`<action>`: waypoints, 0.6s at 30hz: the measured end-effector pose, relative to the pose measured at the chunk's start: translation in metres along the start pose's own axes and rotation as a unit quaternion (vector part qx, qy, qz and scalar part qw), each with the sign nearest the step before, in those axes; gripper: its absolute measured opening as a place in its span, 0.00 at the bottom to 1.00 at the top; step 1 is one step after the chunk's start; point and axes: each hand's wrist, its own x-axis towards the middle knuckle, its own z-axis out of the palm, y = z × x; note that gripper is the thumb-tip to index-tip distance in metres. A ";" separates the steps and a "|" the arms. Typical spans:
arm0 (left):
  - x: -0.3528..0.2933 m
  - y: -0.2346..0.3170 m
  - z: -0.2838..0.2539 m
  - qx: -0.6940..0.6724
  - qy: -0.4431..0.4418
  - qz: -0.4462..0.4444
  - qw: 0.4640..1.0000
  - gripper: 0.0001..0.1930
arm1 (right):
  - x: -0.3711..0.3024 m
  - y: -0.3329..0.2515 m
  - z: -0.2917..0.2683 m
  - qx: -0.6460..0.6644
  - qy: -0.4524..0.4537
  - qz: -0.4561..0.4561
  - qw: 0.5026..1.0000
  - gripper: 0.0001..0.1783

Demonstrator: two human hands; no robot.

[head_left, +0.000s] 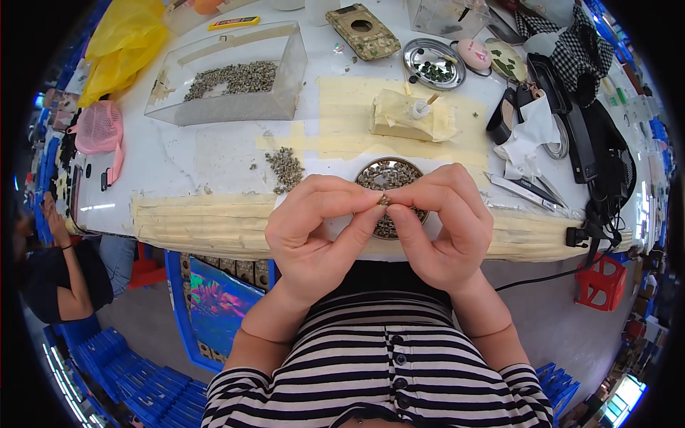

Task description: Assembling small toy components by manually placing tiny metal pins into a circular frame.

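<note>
In the head view, I see a workroom, where a white tabletop (178, 158) is partly covered with yellowish tape. From my distant place, I find the left hand (314, 232) and the right hand (448, 230) close together, thumbs and forefingers pinching one small piece (384, 201) between them, above the round dish (389, 158). Its exact shape is too small to tell. I judge that the handling of this piece is under way. Many small pieces lie loose in the dish, in a little pile (284, 170) to the left, and in the clear box (235, 110) farther back; which are finished, I cannot tell.
</note>
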 end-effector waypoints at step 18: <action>0.002 0.004 0.000 0.002 -0.001 -0.002 1.000 0.11 | 0.004 -0.001 -0.001 -0.015 -0.010 -0.007 1.000 0.11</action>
